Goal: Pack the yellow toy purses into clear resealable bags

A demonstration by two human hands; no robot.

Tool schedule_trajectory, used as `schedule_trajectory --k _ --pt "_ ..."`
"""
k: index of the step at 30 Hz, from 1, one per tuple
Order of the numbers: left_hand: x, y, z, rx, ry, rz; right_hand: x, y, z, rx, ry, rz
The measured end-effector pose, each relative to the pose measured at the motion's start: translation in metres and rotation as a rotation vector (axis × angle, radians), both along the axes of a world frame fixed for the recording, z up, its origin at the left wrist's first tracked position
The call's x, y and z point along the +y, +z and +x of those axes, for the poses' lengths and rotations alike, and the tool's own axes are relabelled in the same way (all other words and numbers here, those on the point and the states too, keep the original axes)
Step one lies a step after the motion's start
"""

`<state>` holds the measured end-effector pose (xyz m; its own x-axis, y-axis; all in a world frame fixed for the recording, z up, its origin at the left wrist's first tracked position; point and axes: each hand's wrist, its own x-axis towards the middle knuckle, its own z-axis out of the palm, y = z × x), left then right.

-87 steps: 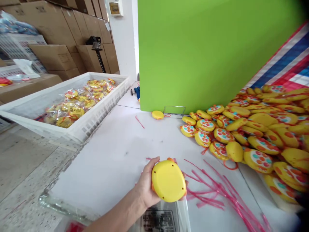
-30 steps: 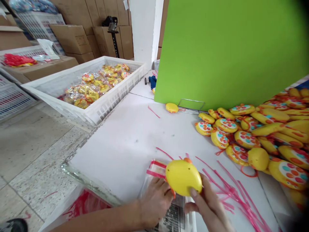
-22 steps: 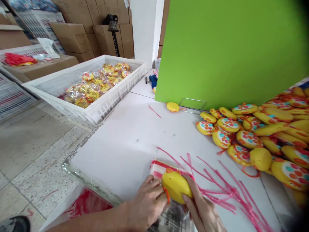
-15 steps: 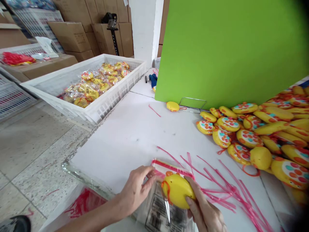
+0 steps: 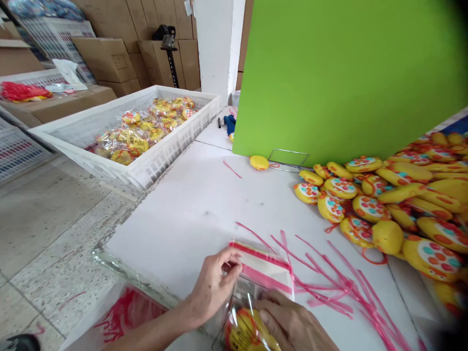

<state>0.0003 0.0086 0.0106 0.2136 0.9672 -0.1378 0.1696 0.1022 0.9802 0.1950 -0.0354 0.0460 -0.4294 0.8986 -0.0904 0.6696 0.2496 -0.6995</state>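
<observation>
A clear plastic bag (image 5: 252, 288) with a pink-striped flap lies at the front edge of the table. My left hand (image 5: 218, 279) pinches the bag's left edge just below the flap, finger and thumb together. A yellow chick-shaped toy (image 5: 244, 332) with a red cord shows through the shiny film in the lower part of the bag. My right hand (image 5: 287, 319) is at the bag's mouth, its bent fingers gripping the toy's upper right side; some fingertips are hidden. Dark print shows on the bag around the toy.
Pink strips (image 5: 343, 287) lie right of the bag. A heap of yellow toys (image 5: 369, 207) fills the table's right side, before a green board (image 5: 329, 73). A white crate (image 5: 153, 168) of bagged toys stands left. One toy (image 5: 259, 163) lies by a wire stand (image 5: 288, 160).
My right hand has moved the toy down and toward me, from above the bag to inside it. My left hand stays at the bag's edge. The striped flap is now uncovered.
</observation>
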Motion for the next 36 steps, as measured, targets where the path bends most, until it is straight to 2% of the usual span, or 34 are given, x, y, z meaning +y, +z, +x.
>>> schedule_trajectory --k 3,5,7,11,16,18,22,25,29,30,31,32,34,36 --pt "0.000 0.000 -0.010 -0.083 -0.001 -0.167 -0.001 -0.005 0.000 0.025 -0.021 0.041" --pt "0.001 -0.002 -0.013 -0.127 -0.073 -0.311 -0.002 -0.013 0.001 0.018 -0.039 0.079" --pt "0.003 -0.004 -0.010 -0.124 -0.156 -0.379 -0.003 -0.023 0.000 -0.014 -0.056 0.139" --pt "0.006 -0.009 0.004 -0.121 -0.227 -0.361 0.001 -0.036 -0.012 -0.131 -0.169 0.369" --pt "0.003 -0.010 0.011 -0.264 -0.236 -0.356 0.013 -0.032 -0.031 -0.245 -0.223 0.490" --pt "-0.001 -0.008 0.013 -0.181 -0.250 -0.260 0.017 -0.031 -0.039 -0.265 -0.234 0.510" --pt "-0.008 0.000 0.015 0.139 -0.228 -0.039 0.023 -0.033 -0.045 -0.250 -0.260 0.481" --pt "-0.010 0.001 0.011 0.242 -0.265 0.027 0.023 -0.036 -0.024 -0.175 -0.358 0.397" --pt "-0.008 -0.009 0.002 0.077 -0.234 -0.118 0.006 -0.034 0.031 -0.214 -0.759 0.248" --pt "-0.007 -0.011 0.001 0.019 -0.225 -0.163 0.001 -0.032 0.041 -0.233 -0.825 0.223" --pt "-0.006 -0.014 0.001 -0.023 -0.224 -0.193 -0.003 -0.029 0.046 -0.231 -0.835 0.211" --pt "-0.004 -0.015 0.002 -0.044 -0.227 -0.204 -0.006 -0.027 0.047 -0.205 -0.784 0.208" --pt "-0.002 -0.015 0.005 -0.043 -0.236 -0.194 -0.006 -0.024 0.032 -0.124 -0.598 0.239" --pt "0.000 -0.012 0.008 -0.021 -0.237 -0.168 0.001 -0.025 0.006 -0.106 -0.433 0.312"
